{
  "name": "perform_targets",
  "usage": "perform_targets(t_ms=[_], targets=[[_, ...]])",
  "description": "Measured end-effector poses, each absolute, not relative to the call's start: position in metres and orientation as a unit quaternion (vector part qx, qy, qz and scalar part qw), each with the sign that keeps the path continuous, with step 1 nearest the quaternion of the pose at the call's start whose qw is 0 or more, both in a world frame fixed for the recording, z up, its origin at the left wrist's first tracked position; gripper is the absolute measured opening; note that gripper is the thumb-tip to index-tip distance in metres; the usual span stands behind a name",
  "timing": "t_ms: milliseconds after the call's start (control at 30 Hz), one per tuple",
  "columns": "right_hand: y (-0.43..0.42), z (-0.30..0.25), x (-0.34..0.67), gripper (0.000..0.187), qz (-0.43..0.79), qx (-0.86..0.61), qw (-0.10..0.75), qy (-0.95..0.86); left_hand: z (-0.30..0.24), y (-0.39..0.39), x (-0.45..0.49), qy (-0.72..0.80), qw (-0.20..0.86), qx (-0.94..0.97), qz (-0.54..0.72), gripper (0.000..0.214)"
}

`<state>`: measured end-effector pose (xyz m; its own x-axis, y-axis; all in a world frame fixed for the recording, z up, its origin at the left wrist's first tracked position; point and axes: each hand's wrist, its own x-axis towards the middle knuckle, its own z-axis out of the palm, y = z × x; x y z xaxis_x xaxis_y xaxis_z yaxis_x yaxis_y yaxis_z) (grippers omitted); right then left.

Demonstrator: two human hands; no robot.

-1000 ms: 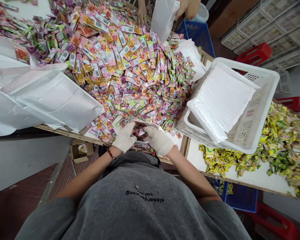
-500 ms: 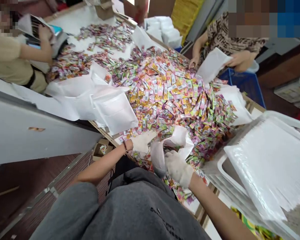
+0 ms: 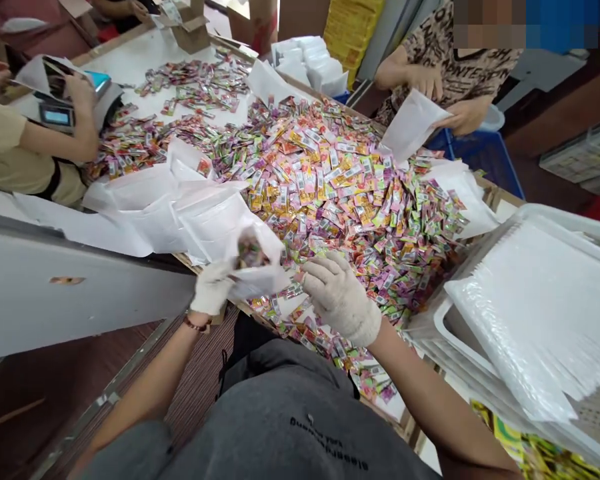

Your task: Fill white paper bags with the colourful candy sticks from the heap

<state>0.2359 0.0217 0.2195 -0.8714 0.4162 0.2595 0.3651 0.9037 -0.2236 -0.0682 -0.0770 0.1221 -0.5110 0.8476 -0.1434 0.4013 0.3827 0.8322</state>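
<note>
My left hand (image 3: 213,288), in a white knit glove, is closed on the near left edge of a white paper bag (image 3: 260,283). The bag gapes toward me, with colourful packets visible inside it, slightly blurred. Just to the right, my gloved right hand (image 3: 341,298) is open, palm down and fingers stretched out over the small printed packets (image 3: 325,177) heaped on the table. No packet can be seen in it; its palm side is hidden. Several white bags (image 3: 155,203) lie behind the held bag, to the left.
A white plastic crate (image 3: 575,217) on the right bears a stack of flat white bags (image 3: 540,307). Across the table a co-worker's hands hold a white bag (image 3: 413,123) beside a blue crate (image 3: 495,163). Another co-worker is by a scale (image 3: 57,115) at left.
The white bag has moved left and is now in my left hand. My right hand has let go of it and lies over the packets. The co-worker across has brought both hands to their bag.
</note>
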Motion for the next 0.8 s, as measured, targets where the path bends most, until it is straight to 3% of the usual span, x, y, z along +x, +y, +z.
perform_targets(t_ms=[133,300,400,533,667,800], targets=[[0.007,0.196,0.262,0.026,0.133,-0.264,0.094,-0.951,0.115,-0.078,-0.085,0.850,0.068,0.452,0.262,0.064],[-0.014,0.178,0.303,0.032,0.207,-0.368,-0.065,-0.904,0.077,-0.058,-0.085,0.759,0.136,0.634,0.060,0.039],[-0.013,0.184,0.332,0.034,0.195,-0.432,-0.124,-0.872,0.055,-0.024,-0.109,0.773,0.064,0.620,0.116,0.047],[-0.003,0.208,0.389,0.036,0.137,-0.574,-0.151,-0.793,0.051,0.015,-0.142,0.733,0.126,0.637,0.206,0.082],[0.007,0.224,0.454,0.031,0.055,-0.732,-0.195,-0.650,0.074,0.016,-0.141,0.720,0.125,0.654,0.195,0.090],[0.013,0.216,0.500,0.039,-0.042,-0.797,-0.214,-0.564,0.095,-0.002,-0.111,0.705,0.148,0.671,0.174,0.104]])
